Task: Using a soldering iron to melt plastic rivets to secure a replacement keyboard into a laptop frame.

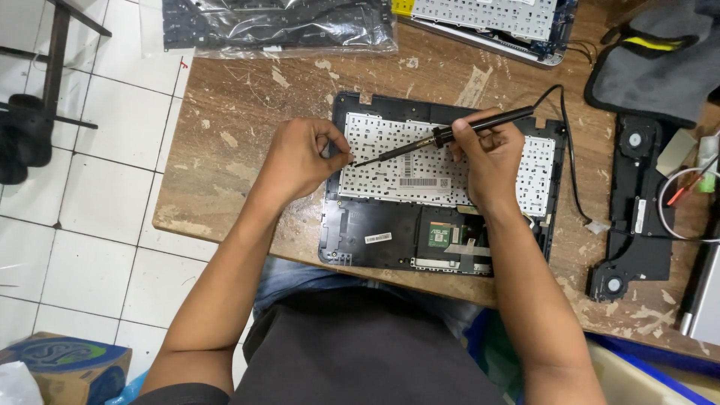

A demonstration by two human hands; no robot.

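A black laptop palmrest case [375, 232] lies upside down on the worn wooden table [240, 142], with the white back of its keyboard [420, 169] showing. My right hand [484, 154] grips a black soldering iron [450, 135]; the thin tip points left to the keyboard's left edge. My left hand [304, 157] rests at that same edge, its fingertips pinched right beside the tip. What they pinch is too small to tell. The iron's black cord [566, 142] runs off to the right.
A bagged black keyboard [277, 26] and another opened laptop part [495, 22] lie at the table's far edge. A black speaker bracket [637, 210] and grey pouch [660, 60] sit at right. White floor tiles [97, 195] and a cardboard box [64, 367] are at left.
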